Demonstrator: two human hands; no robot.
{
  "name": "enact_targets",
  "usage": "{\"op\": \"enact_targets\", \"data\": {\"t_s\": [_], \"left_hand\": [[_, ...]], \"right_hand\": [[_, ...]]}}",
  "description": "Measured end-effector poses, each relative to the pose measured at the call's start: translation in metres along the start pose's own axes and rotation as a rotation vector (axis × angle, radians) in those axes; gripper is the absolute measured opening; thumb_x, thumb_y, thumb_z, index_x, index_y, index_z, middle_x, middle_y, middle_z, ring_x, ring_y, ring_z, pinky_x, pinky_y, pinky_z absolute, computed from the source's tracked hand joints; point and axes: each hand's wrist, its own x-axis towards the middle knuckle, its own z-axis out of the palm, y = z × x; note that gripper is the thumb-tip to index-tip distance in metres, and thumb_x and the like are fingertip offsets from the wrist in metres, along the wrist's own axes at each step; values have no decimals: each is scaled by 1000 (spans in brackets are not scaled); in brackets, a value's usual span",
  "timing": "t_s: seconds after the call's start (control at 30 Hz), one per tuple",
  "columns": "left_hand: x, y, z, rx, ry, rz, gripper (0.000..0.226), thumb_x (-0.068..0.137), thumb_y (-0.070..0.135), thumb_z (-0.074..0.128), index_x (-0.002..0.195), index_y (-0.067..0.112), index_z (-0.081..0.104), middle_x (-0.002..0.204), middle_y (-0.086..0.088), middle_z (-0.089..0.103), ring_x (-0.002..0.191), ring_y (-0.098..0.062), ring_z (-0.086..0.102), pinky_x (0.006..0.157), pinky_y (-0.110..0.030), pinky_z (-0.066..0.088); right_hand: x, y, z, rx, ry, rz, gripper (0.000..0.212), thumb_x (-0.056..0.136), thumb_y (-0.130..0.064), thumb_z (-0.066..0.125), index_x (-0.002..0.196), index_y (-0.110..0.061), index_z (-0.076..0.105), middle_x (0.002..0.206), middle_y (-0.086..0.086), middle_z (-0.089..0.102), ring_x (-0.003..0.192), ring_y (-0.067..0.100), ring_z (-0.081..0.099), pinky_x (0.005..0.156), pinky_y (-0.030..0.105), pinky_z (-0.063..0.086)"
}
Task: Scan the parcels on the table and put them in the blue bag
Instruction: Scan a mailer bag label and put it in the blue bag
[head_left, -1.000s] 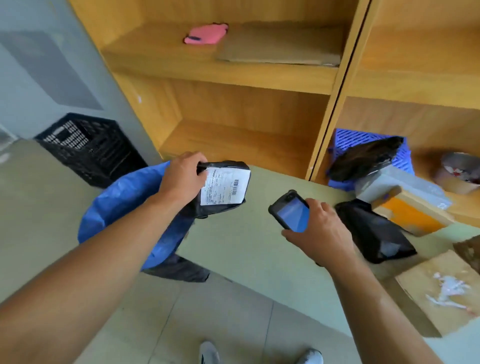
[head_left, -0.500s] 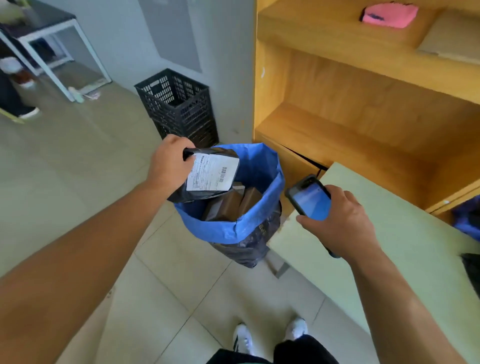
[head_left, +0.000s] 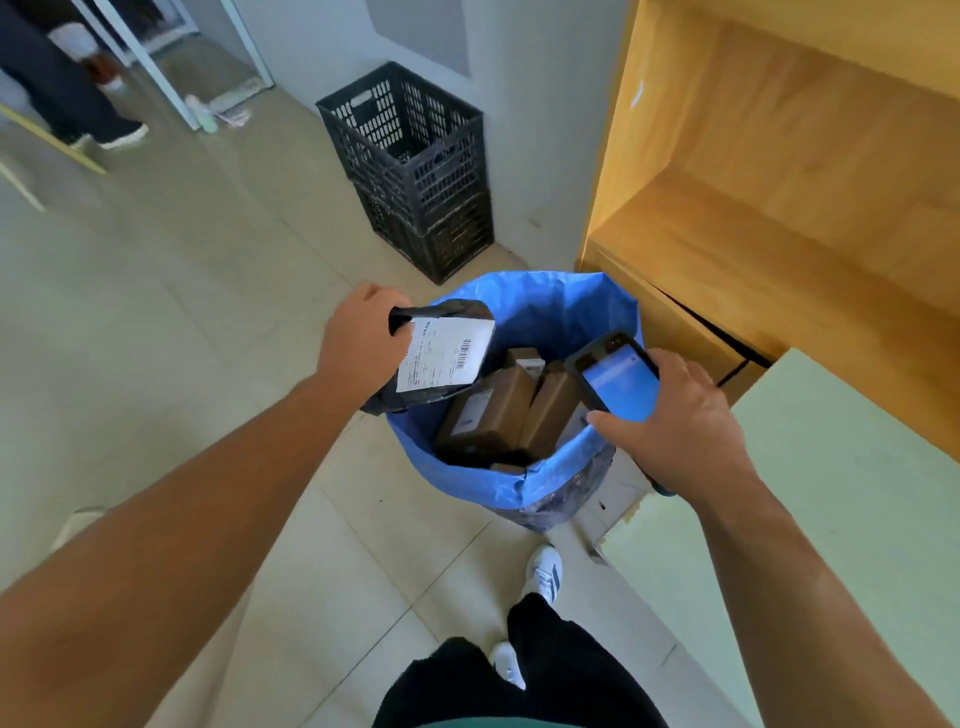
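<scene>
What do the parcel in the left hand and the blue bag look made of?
Black parcel: soft plastic film, probably a poly mailer, creased and shiny, with a white paper label. Blue bag: probably woven plastic, matte, its rim folded and crumpled.

I face a black slatted crate (head_left: 410, 171) against the grey wall (head_left: 519, 104); right of it stand wooden shelving (head_left: 779, 156) and my pale-green surface (head_left: 857, 493), with pale floor tiles (head_left: 182, 312) in front.

black parcel (head_left: 436, 358) moved over blue bag (head_left: 550, 306) rim | scanner (head_left: 618, 384) moved above blue bag
</scene>
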Motion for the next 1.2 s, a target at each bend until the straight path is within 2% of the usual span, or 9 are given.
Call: {"op": "enact_targets", "data": {"t_s": [0.17, 0.33, 0.57, 0.7, 0.77, 0.87, 1.0, 1.2], "left_hand": [[35, -5, 42, -17, -48, -25, 19, 91, 22, 68, 109, 21, 67, 114, -3, 59, 98, -28, 61, 89, -43, 51], [50, -15, 103, -45, -130, -42, 18, 90, 21, 69, 108, 22, 67, 114, -2, 60, 95, -28, 64, 86, -43, 52], [70, -39, 194, -20, -251, 39, 15, 93, 18, 65, 107, 24, 66, 116, 2, 57, 92, -20, 62, 75, -41, 51], [62, -65, 222, 107, -414, 212, 18, 94, 13, 61, 105, 27, 63, 120, 7, 52, 81, -23, 61, 66, -43, 52], [52, -77, 231, 209, -546, 309, 19, 94, 13, 61, 105, 28, 62, 120, 8, 49, 79, -25, 61, 63, -42, 52], [40, -89, 233, 295, -670, 342, 20, 97, 23, 63, 116, 29, 62, 127, 6, 50, 93, -21, 61, 68, -36, 50], [36, -96, 228, 293, -653, 345, 24, 97, 31, 62, 122, 30, 60, 132, 5, 52, 104, -22, 60, 73, -36, 52], [36, -83, 198, 256, -617, 293, 33, 97, 33, 63, 130, 28, 59, 134, 5, 55, 108, -22, 60, 76, -37, 55]], "right_hand": [[59, -6, 13, -21, -21, -6, 98, 74, -63, 76, 150, -20, 33, 141, 6, 47, 127, 29, 49, 98, 47, 47], [106, -7, 36, -13, -52, 13, 94, 75, -61, 77, 149, -23, 32, 138, 4, 47, 122, 25, 50, 92, 44, 47], [164, 6, 83, -29, -44, 63, 92, 76, -61, 77, 148, -23, 34, 140, 5, 47, 125, 26, 50, 96, 44, 46], [178, 10, 109, -28, -49, 73, 92, 76, -61, 77, 148, -21, 36, 142, 5, 47, 129, 28, 48, 99, 45, 45], [180, 9, 120, -35, -71, 72, 93, 76, -61, 77, 149, -21, 36, 142, 6, 47, 130, 29, 47, 99, 47, 44], [176, 2, 132, -37, -93, 70, 94, 77, -60, 77, 150, -20, 34, 144, 7, 45, 131, 30, 46, 99, 47, 44], [170, -5, 137, -45, -100, 57, 95, 77, -60, 77, 151, -21, 33, 145, 6, 44, 132, 29, 45, 99, 46, 44], [154, -17, 121, -42, -92, 64, 95, 77, -61, 76, 151, -21, 33, 144, 6, 45, 131, 29, 46, 98, 47, 45]]}}
